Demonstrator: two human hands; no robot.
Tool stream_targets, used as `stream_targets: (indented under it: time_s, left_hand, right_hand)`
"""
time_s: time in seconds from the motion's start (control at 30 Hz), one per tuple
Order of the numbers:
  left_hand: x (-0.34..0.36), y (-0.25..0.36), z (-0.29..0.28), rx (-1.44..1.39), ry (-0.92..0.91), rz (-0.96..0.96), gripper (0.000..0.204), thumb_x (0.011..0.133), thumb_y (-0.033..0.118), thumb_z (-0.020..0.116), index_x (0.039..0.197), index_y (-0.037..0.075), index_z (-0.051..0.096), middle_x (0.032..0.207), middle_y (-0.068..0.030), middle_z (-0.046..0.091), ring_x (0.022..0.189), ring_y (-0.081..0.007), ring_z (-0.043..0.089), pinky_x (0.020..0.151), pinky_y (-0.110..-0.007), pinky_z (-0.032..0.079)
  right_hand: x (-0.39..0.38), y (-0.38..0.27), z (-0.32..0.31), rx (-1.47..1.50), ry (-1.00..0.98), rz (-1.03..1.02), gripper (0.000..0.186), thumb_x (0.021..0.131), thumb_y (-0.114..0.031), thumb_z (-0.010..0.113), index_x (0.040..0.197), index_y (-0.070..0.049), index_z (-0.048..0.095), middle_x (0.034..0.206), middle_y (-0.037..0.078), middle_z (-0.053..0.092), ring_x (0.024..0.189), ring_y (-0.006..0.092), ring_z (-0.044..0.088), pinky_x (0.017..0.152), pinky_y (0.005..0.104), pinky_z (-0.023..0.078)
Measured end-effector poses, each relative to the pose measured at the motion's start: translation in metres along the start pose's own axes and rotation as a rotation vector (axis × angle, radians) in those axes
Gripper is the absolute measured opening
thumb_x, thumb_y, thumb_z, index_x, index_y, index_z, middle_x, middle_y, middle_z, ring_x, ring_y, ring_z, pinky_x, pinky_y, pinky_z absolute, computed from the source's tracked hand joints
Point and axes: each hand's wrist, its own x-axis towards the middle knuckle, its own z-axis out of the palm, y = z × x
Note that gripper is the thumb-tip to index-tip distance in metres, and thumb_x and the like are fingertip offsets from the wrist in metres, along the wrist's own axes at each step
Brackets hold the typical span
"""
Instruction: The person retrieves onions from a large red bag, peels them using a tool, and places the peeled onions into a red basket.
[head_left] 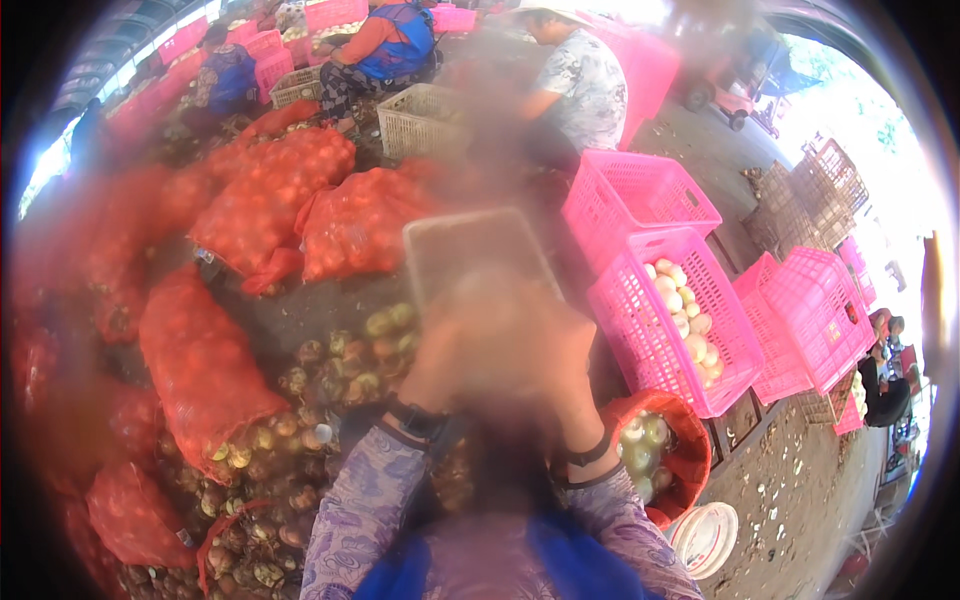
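Onions (357,354) lie loose near the left hand (448,350), a red tub (692,458) near the right hand (556,350), probably for short reach; a pale tray (480,243) is just ahead. Hands are blurred: how open each grip is, what it holds, I cannot tell.

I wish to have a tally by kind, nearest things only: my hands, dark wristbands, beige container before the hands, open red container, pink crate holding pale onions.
Left hand and right hand, blurred: 2
Dark wristbands: 2
Beige container: 1
Open red container: 1
Pink crate holding pale onions: 1
Total: 7
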Motion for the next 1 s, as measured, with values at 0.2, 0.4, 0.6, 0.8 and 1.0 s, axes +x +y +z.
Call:
stream_targets:
  time_s: [0.2,0.4,0.6,0.8,1.0]
  left_hand:
    - [0.006,0.007,-0.007,-0.211,0.032,-0.213,0.064,0.075,0.01,0.071,0.134,-0.003,0.051,0.106,-0.0063,0.066,0.085,-0.0133,0.063,0.079,-0.029,0.053]
    - [0.005,0.012,-0.002,-0.256,0.019,-0.247,0.076,0.071,0.008,0.069,0.142,-0.004,0.044,0.121,-0.0116,0.062,0.099,-0.0189,0.064,0.084,-0.03,0.055]
    - [-0.004,0.008,-0.008,-0.348,-0.034,-0.345,0.082,0.067,0.006,0.069,0.143,-0.004,0.042,0.129,-0.0136,0.058,0.112,-0.0224,0.062,0.084,-0.034,0.059]
    - [0.001,0.0,-0.013,-0.222,-0.19,-0.289,0.088,0.064,0.001,0.071,0.146,-0.004,0.039,0.136,-0.0157,0.055,0.121,-0.0266,0.059,0.097,-0.04,0.055]
    - [-0.001,0.006,-0.014,-0.709,-0.23,-0.286,0.092,0.064,0.004,0.073,0.148,-0.005,0.037,0.141,-0.0177,0.052,0.127,-0.0282,0.056,0.107,-0.041,0.048]
  right_hand:
    - [-0.005,0.017,-0.028,1.579,-0.396,0.27,0.041,0.08,-0.005,0.071,0.12,-0.003,0.066,0.104,0.009,0.072,0.079,0.0147,0.07,0.069,0.03,0.056]
    - [-0.006,0.009,0.003,0.465,0.091,0.117,0.048,0.076,-0.004,0.077,0.122,0.0,0.064,0.106,0.009,0.071,0.093,0.0168,0.069,0.081,0.0289,0.056]
    - [-0.021,0.035,0.039,0.919,0.049,0.253,0.059,0.078,-0.008,0.08,0.131,0.003,0.056,0.116,0.012,0.066,0.101,0.0207,0.067,0.085,0.0317,0.056]
    - [-0.02,0.024,0.031,0.943,0.128,0.204,0.059,0.082,-0.015,0.078,0.132,0.003,0.052,0.118,0.013,0.064,0.103,0.0214,0.066,0.085,0.0313,0.056]
    - [-0.009,0.021,-0.01,0.779,0.014,0.118,0.031,0.082,-0.019,0.076,0.105,-0.001,0.067,0.096,0.009,0.07,0.082,0.0185,0.069,0.07,0.0299,0.058]
